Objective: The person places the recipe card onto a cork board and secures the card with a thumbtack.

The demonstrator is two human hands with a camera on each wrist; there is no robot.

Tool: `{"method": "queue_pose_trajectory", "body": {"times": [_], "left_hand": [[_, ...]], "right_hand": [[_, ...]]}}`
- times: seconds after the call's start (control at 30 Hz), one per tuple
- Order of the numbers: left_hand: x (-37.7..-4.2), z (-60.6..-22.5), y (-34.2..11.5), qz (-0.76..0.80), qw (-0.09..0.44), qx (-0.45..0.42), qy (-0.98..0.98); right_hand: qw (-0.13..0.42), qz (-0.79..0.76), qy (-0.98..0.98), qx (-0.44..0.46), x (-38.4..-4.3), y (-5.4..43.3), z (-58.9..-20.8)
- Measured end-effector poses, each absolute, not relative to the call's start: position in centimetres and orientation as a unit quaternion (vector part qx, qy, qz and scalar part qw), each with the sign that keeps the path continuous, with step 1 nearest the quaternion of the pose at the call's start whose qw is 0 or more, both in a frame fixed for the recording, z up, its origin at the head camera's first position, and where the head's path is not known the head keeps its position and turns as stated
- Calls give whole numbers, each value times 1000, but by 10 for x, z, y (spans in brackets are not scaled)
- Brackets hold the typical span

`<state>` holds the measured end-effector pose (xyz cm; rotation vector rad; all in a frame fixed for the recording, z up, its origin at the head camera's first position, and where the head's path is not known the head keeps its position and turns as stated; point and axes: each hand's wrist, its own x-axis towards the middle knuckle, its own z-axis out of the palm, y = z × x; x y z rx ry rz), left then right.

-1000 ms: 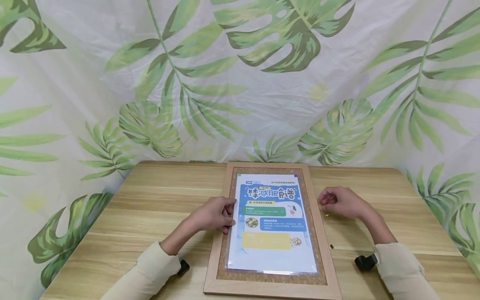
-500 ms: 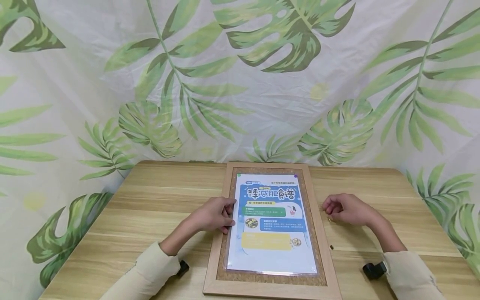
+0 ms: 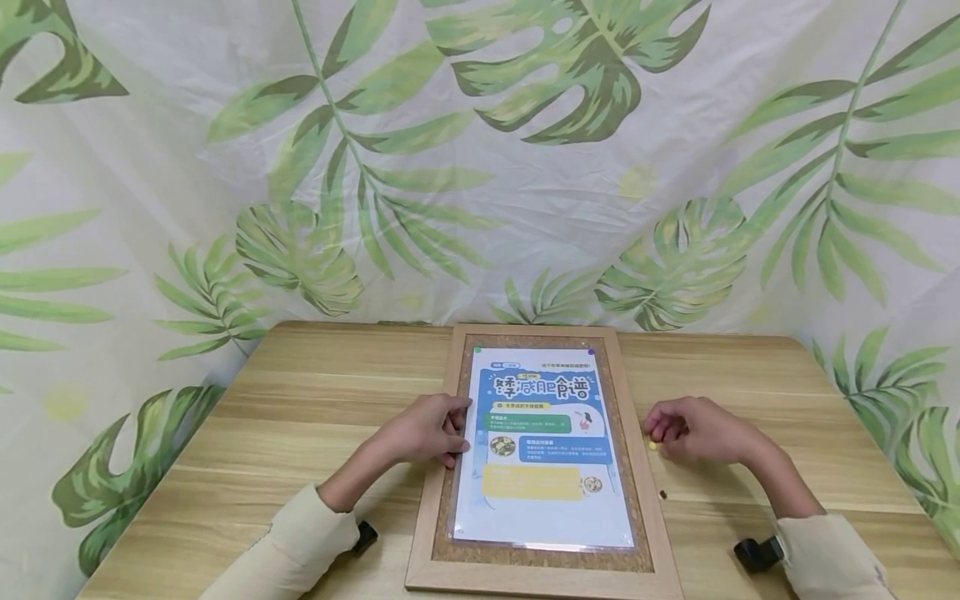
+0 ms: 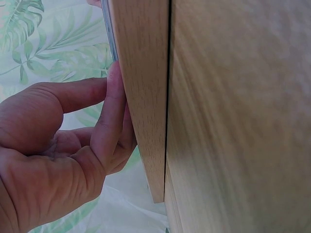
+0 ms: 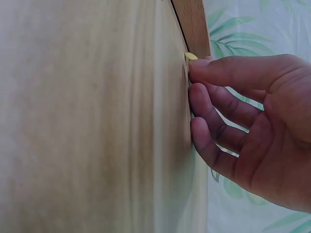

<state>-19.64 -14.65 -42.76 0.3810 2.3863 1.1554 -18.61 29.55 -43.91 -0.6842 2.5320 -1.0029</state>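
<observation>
A printed poster in a clear sleeve lies on a wood-framed corkboard. A green thumbtack and a purple thumbtack sit at its top corners. My left hand rests at the poster's left edge, thumb and fingertips pressing there; the left wrist view shows the fingers against the board's side. Right of the frame, my right hand is low over the table, thumb and forefinger pinching a yellow thumbtack. The other right-hand fingers are curled.
A small dark-gold tack lies on the wooden table, just right of the frame. A leaf-print curtain hangs behind the table. Black wrist cameras are at both sleeves.
My right hand has drawn slightly back and to the right, and the yellow thumbtack has shifted toward the near side and now shows at the fingertips. The left hand and poster stay put.
</observation>
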Motion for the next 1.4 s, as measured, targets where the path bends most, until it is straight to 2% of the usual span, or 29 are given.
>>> {"method": "queue_pose_trajectory", "body": {"times": [0.43, 0.87, 1.4], "left_hand": [[-197, -429, -148, 418, 233, 149, 865], [-198, -430, -148, 416, 228, 152, 867], [-197, -429, -148, 415, 229, 151, 867]], "right_hand": [[126, -314, 910, -241, -178, 285, -439], [119, -303, 917, -229, -175, 283, -439], [93, -312, 913, -244, -151, 281, -426]]}}
